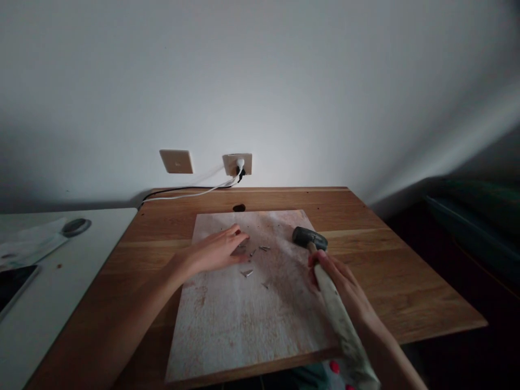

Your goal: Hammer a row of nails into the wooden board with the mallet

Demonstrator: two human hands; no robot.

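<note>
My right hand [333, 271] is wrapped around the handle of a hammer [339, 319], close below its head. The blocky dark head hangs over the right side of a pale, worn wooden board [227, 330]. My left hand [221, 248] reaches over the board's left half, palm down. Its fingers are bent, with a gap between thumb and index finger, just beside several small metal nails. One pair of nails [264, 248] lies right of the fingertips, and other nails [247, 273] lie nearer to me. Whatever is beneath the left palm is hidden.
The board rests on a wooden table [406, 281] against a white wall. A socket [237, 164] with plugged-in cables [187, 194] is behind. At left, a white table [49, 303] carries a roll of tape [76, 227], plastic wrapping and a dark-screened device [16, 284].
</note>
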